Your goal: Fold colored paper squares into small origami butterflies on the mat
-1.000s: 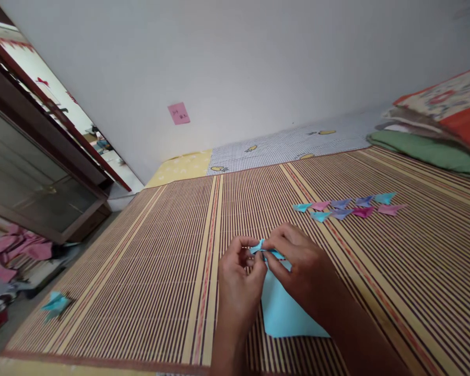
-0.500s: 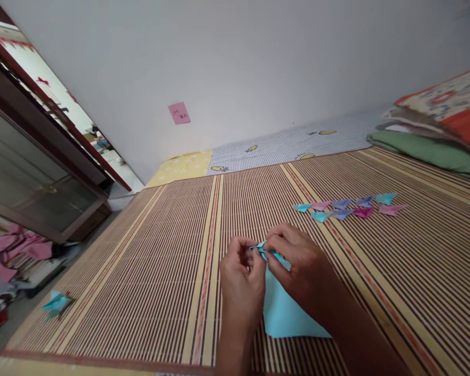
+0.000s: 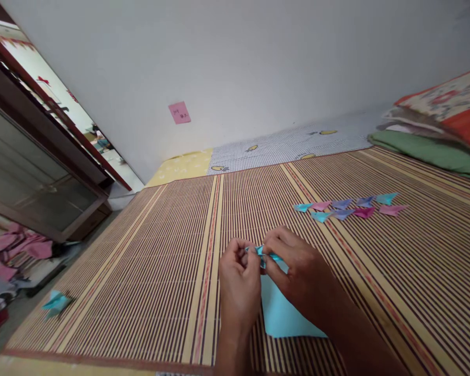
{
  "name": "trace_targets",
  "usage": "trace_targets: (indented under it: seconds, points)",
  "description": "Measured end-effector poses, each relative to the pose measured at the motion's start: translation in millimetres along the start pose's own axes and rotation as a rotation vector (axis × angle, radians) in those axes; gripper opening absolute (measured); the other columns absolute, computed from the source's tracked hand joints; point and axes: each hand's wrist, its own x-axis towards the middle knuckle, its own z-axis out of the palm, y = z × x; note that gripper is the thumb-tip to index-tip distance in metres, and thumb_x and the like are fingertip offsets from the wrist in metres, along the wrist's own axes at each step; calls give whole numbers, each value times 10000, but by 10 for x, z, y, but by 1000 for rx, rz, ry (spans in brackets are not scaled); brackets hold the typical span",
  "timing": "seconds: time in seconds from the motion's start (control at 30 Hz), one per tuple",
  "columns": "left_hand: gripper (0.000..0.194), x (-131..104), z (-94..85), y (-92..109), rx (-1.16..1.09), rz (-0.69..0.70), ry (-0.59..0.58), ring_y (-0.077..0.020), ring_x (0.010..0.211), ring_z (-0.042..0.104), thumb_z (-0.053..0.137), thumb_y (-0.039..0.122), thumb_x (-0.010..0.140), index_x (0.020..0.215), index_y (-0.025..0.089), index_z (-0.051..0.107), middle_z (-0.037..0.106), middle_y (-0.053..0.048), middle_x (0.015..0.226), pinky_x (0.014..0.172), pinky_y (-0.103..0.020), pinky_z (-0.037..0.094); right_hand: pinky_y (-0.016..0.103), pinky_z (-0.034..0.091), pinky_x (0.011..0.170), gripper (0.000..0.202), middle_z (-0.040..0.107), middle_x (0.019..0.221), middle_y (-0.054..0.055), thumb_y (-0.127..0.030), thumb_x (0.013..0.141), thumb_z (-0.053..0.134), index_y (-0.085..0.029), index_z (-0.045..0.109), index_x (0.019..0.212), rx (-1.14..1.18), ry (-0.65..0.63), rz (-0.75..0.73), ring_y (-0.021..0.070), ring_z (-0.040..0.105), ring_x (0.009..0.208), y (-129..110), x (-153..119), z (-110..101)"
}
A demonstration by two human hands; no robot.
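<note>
Between my fingertips is a small folded piece of light blue paper (image 3: pixel 260 250), partly hidden by the fingers. My left hand (image 3: pixel 241 282) pinches its left end. The right end is pinched in my right hand (image 3: pixel 297 263), with thumb and fingers together. Below both hands, a flat sheet of light blue paper (image 3: pixel 288 313) lies on the striped mat (image 3: pixel 172 271), its upper part covered by my right hand.
Several small folded papers in blue, purple and pink (image 3: pixel 342 214) lie in two rows at the right. A crumpled blue paper (image 3: pixel 56 304) is at the far left. Folded bedding (image 3: pixel 434 149) sits at the back right, and a pink note (image 3: pixel 179 113) is on the wall.
Both hands have shifted slightly, and the fingers have changed position on the folded blue paper, which looks flatter between them. The papers on the mat have not moved.
</note>
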Motion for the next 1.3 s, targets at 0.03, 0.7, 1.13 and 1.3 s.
trace_targets:
  seconds: [0.03, 0.7, 1.13, 1.3]
  points:
    - [124, 2, -3, 0, -18, -1, 18, -119, 643, 566, 568, 260, 928, 829, 184, 573, 569, 21, 712, 584, -209, 474, 331, 421, 716, 171, 560, 856, 49, -55, 885, 495, -191, 528, 788, 3, 0, 0, 209, 544, 799, -7, 0, 0]
    - [133, 22, -17, 2, -121, -68, -118, -112, 611, 556, 608, 281, 909, 820, 186, 577, 578, 31, 662, 601, -225, 480, 327, 433, 715, 153, 548, 907, 45, -77, 872, 506, -191, 536, 774, 48, 45, 60, 189, 558, 790, 19, -15, -31]
    - [150, 13, -21, 22, -150, -54, -87, -113, 695, 554, 650, 291, 906, 831, 173, 595, 596, 4, 763, 652, -224, 454, 356, 455, 757, 153, 566, 903, 49, -75, 871, 506, -194, 542, 782, 73, 65, 58, 203, 573, 818, 31, 3, -61]
    - [238, 32, -53, 60, -268, -109, -145, -164, 758, 645, 712, 363, 861, 925, 171, 587, 668, -39, 837, 700, -293, 536, 341, 456, 738, 149, 574, 895, 50, -69, 877, 510, -185, 565, 802, 69, 97, 34, 198, 589, 808, 53, 6, -79]
